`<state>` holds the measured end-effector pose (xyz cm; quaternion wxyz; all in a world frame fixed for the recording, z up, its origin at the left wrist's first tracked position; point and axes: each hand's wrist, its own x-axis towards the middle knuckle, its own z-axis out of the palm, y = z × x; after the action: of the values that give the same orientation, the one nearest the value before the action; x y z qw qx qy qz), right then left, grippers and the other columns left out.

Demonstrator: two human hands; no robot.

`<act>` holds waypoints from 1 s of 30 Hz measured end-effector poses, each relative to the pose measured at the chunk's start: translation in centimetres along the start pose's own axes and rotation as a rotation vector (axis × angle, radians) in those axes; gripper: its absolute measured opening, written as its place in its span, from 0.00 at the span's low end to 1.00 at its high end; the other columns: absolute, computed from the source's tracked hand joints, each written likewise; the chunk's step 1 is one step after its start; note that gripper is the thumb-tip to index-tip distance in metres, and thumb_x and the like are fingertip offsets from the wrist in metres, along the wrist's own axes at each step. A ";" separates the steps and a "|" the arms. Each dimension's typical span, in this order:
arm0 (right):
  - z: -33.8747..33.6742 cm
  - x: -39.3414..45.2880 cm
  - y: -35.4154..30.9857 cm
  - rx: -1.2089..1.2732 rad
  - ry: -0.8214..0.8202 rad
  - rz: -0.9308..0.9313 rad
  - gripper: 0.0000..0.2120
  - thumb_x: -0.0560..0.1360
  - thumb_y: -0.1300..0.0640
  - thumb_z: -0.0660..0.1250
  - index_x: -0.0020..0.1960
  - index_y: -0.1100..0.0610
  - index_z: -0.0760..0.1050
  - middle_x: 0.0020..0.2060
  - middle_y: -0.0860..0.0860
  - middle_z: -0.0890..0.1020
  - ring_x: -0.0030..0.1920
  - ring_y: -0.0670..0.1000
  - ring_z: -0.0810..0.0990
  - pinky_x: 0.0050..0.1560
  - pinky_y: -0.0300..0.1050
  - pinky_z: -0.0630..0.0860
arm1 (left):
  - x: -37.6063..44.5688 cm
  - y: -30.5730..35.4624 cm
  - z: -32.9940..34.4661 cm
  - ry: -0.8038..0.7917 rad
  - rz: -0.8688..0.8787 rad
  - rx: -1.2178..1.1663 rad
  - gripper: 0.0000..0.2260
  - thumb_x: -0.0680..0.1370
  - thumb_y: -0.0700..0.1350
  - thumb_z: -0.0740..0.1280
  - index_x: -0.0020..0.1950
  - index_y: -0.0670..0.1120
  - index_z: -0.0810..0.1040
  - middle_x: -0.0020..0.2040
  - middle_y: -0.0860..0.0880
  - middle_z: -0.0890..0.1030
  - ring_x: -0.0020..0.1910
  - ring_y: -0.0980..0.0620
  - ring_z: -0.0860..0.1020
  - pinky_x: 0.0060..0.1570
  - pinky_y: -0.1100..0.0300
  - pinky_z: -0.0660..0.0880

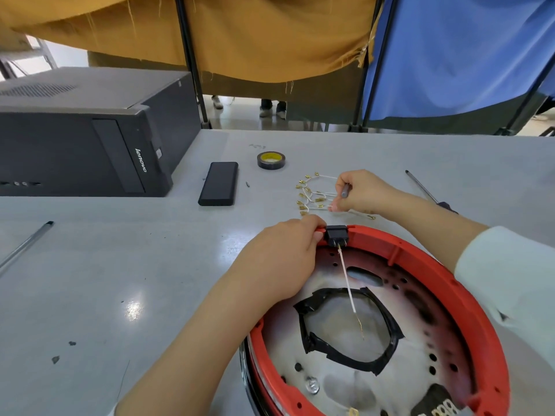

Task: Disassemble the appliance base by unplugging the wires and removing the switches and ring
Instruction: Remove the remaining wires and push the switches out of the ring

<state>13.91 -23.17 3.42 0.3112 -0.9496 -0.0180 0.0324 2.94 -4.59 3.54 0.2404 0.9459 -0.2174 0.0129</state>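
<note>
On the red ring (420, 259), one switch (337, 235); left hand (279, 259) grips the rim, right hand (360, 192) pinches a wire (315, 207).

Grey table (120, 265); computer (84, 130); tape roll (271, 160); wires (312, 195).

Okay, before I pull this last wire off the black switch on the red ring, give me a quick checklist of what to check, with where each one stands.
1. Base steadied: left hand grips the red ring beside the black switch. Ok.
2. Right hand free: right hand pinches a white wire and holds a grey tool over the pile of removed wires. Not ok.
3. Last wire reachable: lying loose across the plate. Ok.
4. Its terminal's seating in the switch: cannot tell.
5. Screwdriver within reach, on the table at right. Ok.
</note>
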 end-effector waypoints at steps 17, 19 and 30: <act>0.4 -11.7 -3.1 0.544 0.094 -0.365 0.30 0.72 0.33 0.53 0.34 0.55 0.81 0.21 0.50 0.73 0.23 0.44 0.70 0.27 0.32 0.66 | 0.1 -0.1 0.0 -0.006 -0.009 0.010 0.13 0.83 0.49 0.52 0.64 0.53 0.70 0.58 0.48 0.78 0.56 0.46 0.74 0.50 0.55 0.68; 0.7 -11.7 -2.4 0.548 0.118 -0.338 0.29 0.72 0.33 0.56 0.32 0.55 0.81 0.20 0.49 0.72 0.25 0.46 0.71 0.29 0.34 0.68 | 0.1 -0.1 0.1 -0.007 -0.012 0.010 0.14 0.83 0.49 0.52 0.65 0.53 0.70 0.58 0.49 0.78 0.57 0.46 0.74 0.52 0.54 0.69; 1.5 -11.1 -1.7 0.221 0.298 -0.428 0.23 0.80 0.45 0.57 0.33 0.56 0.78 0.24 0.35 0.75 0.28 0.37 0.75 0.34 0.26 0.66 | 0.1 -0.1 0.2 0.005 -0.017 -0.018 0.13 0.82 0.49 0.53 0.64 0.53 0.71 0.58 0.48 0.79 0.56 0.45 0.75 0.55 0.52 0.70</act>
<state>2.70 -21.54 3.76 0.4120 -0.8788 -0.1683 -0.1722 3.08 -4.63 3.38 0.2496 0.9454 -0.2090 0.0114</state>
